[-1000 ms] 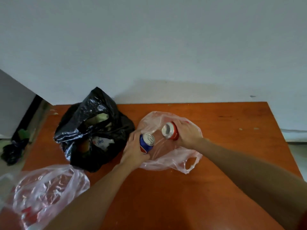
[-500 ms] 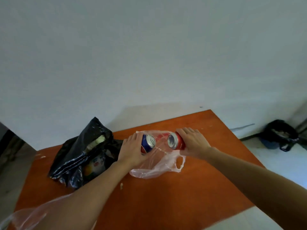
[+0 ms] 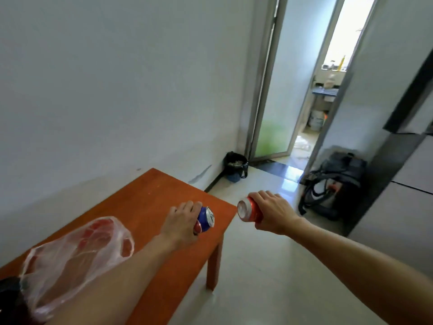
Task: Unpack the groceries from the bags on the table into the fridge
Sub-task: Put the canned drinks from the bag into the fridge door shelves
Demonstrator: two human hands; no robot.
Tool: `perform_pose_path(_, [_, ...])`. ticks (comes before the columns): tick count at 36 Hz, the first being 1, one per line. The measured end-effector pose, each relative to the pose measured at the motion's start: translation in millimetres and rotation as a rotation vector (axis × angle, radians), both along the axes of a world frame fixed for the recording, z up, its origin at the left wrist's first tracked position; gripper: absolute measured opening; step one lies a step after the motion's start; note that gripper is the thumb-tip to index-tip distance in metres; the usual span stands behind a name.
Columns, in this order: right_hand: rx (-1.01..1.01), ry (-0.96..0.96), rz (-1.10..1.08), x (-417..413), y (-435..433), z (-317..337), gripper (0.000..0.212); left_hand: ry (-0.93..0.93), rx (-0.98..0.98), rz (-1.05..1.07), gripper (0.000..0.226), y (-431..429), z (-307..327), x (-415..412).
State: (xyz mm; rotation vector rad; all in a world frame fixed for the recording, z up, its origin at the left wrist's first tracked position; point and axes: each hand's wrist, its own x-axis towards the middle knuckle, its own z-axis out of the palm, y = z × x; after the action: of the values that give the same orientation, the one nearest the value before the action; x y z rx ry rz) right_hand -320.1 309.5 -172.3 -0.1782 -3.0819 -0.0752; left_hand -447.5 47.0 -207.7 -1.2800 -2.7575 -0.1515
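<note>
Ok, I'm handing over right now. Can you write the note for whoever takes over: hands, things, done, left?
Left hand grips the blue can above the table end.
Right hand grips the red can, past the table edge, over the floor.
Clear plastic bag lies on the table; a black bag shows at the lower left edge.
Done: both cans are out of the bags.
Left: carry them to the fridge, then check the bags for more.
</note>
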Motion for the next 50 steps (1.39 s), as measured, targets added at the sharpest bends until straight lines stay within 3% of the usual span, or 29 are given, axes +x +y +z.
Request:
perform_pose_path(14, [-0.082,0.102,-0.574,343.6,197.2,18.2,0.078,-0.027,-0.006,-0.523,0.076,296.7,3.4,238.4])
perform_pose_path(23, [-0.079,0.187,-0.848,497.1,290.2,15.7,0.078,0.024,-0.007,-0.824,0.079,461.6,20.5,350.7])
perform_pose_path(35, [-0.001,0.232,-1.099,592.0,451.8,29.9,0.081,0.073,0.033,-1.115,0.077,700.3,29.9,436.0])
perform_pose_path(50, [0.125,0.379,-1.244,637.2,653.1,117.7,0.083,-0.012,0.241,-1.275,0.077,956.3,125.2,498.1])
